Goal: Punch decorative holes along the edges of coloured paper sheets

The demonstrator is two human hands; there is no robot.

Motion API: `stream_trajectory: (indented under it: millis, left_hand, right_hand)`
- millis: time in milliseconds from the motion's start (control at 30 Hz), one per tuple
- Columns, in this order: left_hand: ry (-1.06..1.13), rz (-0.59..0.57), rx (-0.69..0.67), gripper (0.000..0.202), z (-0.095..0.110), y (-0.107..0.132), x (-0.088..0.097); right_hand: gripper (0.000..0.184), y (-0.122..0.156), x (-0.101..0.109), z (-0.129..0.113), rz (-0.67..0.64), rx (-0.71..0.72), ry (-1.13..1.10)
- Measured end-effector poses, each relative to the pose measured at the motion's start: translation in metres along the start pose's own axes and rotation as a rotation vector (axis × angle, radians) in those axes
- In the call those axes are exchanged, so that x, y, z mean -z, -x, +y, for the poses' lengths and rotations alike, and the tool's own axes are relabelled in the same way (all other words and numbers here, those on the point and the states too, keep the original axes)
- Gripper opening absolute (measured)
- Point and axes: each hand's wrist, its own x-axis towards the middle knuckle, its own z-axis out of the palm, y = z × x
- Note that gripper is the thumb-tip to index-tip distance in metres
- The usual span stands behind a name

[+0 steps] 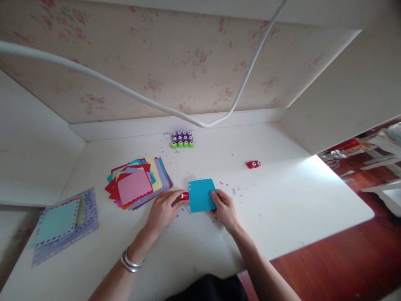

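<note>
Blue card [201, 195], between hands [163, 207], right one [227, 209] gripping

The desk [291, 196] is white and flat. On the left lies a messy pile of bright paper [135, 182], with a pink sheet on top. Nearer, at the left edge, is a purple sheet [90, 215] with smaller cards on it. At the far side sit purple punches [179, 138] and green punches [183, 144] in neat rows. Two red punches [253, 164] sit on the right. Tiny paper bits [237, 191] are scattered about.
</note>
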Motion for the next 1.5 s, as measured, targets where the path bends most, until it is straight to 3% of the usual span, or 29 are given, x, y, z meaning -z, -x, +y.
stream_trajectory:
  millis: [767,1500]
  left_hand:
    - [-0.102,0.012,-0.124,0.032,-0.0058,0.0024,-0.0056]
    - [-0.156,0.026,-0.119,0.028,-0.0027,0.0012,-0.0063]
  right_hand:
    - [0.039,0.0030,0.0011,0.0000,0.016,0.033,0.167]
    - [0.039,0.0024,-0.0032,-0.0013,-0.018,0.046,0.289]
